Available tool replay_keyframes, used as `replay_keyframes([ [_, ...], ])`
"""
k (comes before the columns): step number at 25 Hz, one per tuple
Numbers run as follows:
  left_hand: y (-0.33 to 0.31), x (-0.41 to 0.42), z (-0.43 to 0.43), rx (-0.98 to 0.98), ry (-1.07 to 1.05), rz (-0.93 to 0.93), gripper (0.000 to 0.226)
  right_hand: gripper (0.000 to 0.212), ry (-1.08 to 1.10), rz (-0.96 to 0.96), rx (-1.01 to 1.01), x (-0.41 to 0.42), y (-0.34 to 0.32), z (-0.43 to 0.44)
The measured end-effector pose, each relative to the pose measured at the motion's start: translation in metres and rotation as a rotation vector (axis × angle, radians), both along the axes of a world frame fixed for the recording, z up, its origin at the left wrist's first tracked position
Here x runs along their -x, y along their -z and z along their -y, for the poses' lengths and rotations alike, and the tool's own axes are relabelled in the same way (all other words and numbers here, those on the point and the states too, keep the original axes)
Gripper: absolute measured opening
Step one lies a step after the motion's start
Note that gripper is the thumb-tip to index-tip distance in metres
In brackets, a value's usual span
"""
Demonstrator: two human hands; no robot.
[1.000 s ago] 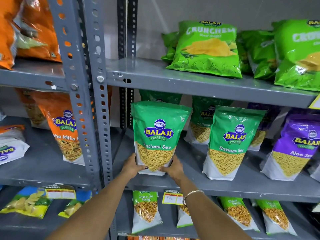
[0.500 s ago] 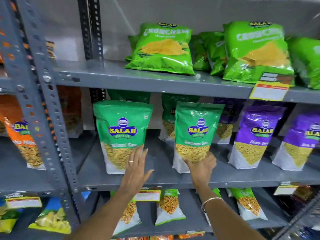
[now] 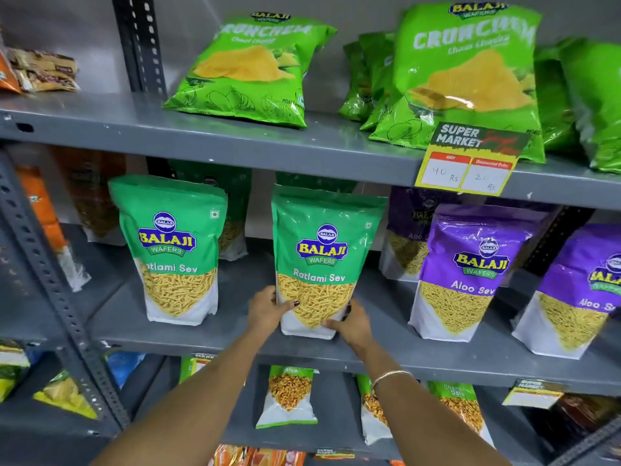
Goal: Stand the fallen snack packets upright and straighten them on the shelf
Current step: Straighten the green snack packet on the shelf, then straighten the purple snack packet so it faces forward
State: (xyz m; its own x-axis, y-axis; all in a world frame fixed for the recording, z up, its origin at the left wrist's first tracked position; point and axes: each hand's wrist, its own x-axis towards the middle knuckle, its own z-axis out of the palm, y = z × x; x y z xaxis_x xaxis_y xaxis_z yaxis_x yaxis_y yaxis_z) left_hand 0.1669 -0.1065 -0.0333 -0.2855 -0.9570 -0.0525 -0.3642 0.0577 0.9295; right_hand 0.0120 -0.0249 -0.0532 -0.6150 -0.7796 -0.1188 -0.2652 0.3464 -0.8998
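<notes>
Two green Ratlami Sev packets stand upright on the grey middle shelf (image 3: 235,341). The left green packet (image 3: 173,250) stands alone, untouched. The second green packet (image 3: 322,260) is held at its base by both hands: my left hand (image 3: 268,311) presses its lower left edge and my right hand (image 3: 353,326) grips its lower right corner. More green packets stand behind both, mostly hidden. To the right stand a purple Aloo Sev packet (image 3: 470,270) and another purple packet (image 3: 581,290).
The top shelf carries light green Crunchem chip bags (image 3: 248,68) leaning back, and a price tag (image 3: 470,159) hangs from its edge. A grey upright post (image 3: 50,280) stands at the left. Orange packets lie beyond it. Smaller packets sit on the lower shelf (image 3: 289,395).
My left hand left the first green packet and joined my right hand on the second green packet. The view shifted right and closer.
</notes>
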Motion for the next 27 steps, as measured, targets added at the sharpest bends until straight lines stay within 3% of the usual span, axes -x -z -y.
replay_keyframes([
  [13, 0.003, -0.025, 0.019, 0.01, 0.114, 0.068, 0.022, 0.068, 0.047, -0.022, -0.026, -0.031, -0.004, 0.006],
  [16, -0.001, -0.033, 0.021, 0.05, 0.166, 0.128, 0.053, 0.078, 0.054, -0.022, -0.056, -0.032, -0.008, 0.0],
  [18, -0.003, -0.036, 0.017, 0.187, 0.164, 0.152, 0.078, 0.086, 0.095, -0.072, -0.076, -0.029, -0.009, -0.011],
  [20, -0.007, -0.036, 0.005, 0.394, 0.128, 0.19, 0.089, 0.087, 0.178, -0.117, -0.086, -0.019, -0.011, -0.026],
  [24, -0.013, -0.014, -0.022, 0.885, 0.022, 0.321, 0.089, 0.075, 0.383, -0.195, -0.054, 0.022, -0.021, -0.066],
  [27, -0.018, 0.031, -0.044, 1.092, 0.034, 0.32, 0.083, 0.071, 0.513, -0.227, -0.025, 0.074, -0.028, -0.097],
])
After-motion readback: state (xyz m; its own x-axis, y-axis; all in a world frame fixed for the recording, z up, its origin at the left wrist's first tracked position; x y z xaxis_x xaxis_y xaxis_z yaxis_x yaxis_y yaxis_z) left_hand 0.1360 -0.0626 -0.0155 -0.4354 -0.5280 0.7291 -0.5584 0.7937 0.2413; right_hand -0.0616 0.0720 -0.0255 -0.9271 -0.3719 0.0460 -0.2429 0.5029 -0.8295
